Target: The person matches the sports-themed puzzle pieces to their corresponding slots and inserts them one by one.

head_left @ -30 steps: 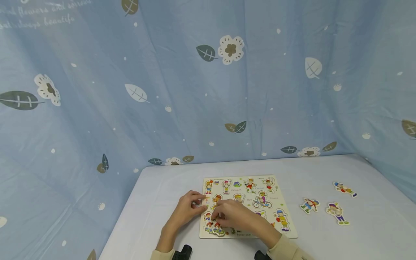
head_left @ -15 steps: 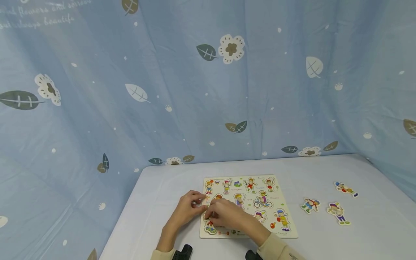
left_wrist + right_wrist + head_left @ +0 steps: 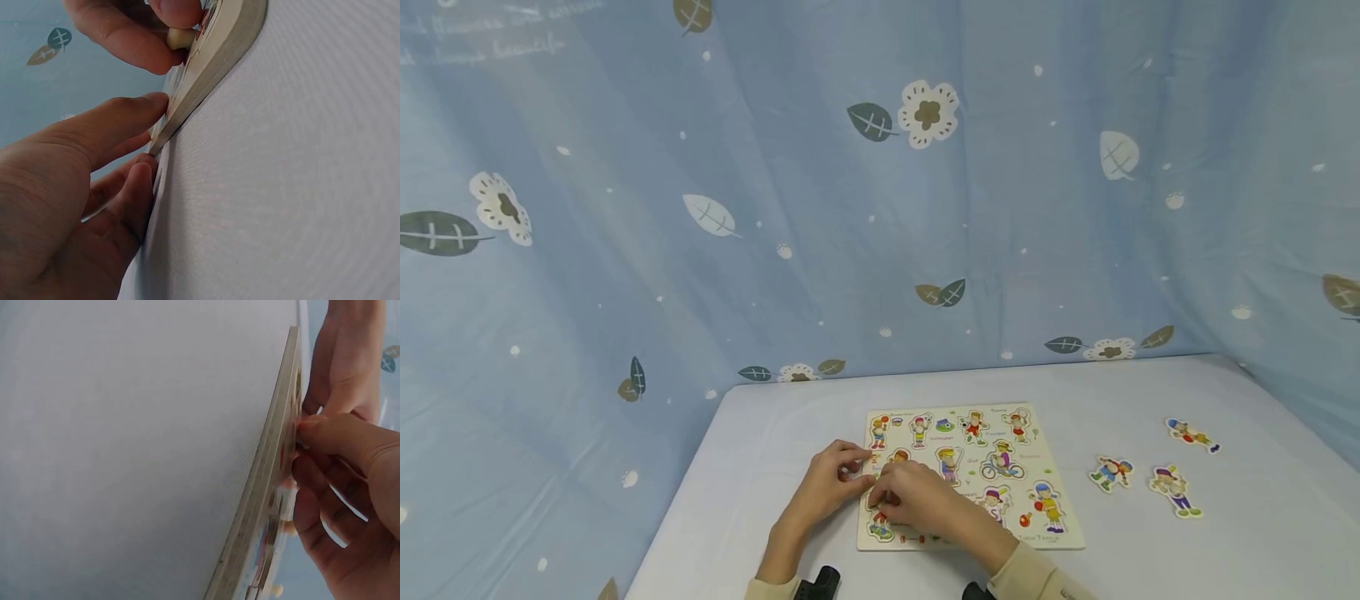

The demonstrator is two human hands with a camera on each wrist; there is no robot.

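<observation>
puzzle piece (image 3: 880, 527) partly behind right hand (image 3: 917, 500)

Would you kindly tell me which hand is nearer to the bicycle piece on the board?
Right. The right hand is over the board, left of the bicycle piece; the left hand is farther off, at the board's left edge.

With your left hand (image 3: 831, 475) at the left edge of the puzzle board (image 3: 1067, 540) and your right hand (image 3: 913, 497) just beside it, only a narrow gap remains between their fingertips. Your right forearm bars the front edge, and pale knobs (image 3: 289, 529) jut up there. You could pass over the back row or along the tabletop (image 3: 955, 387) strip before the curtain (image 3: 820, 275). Rightward, 3 loose figure pieces (image 3: 1176, 492) obstruct; the nearest leaves you a slim channel beside the board.
</observation>
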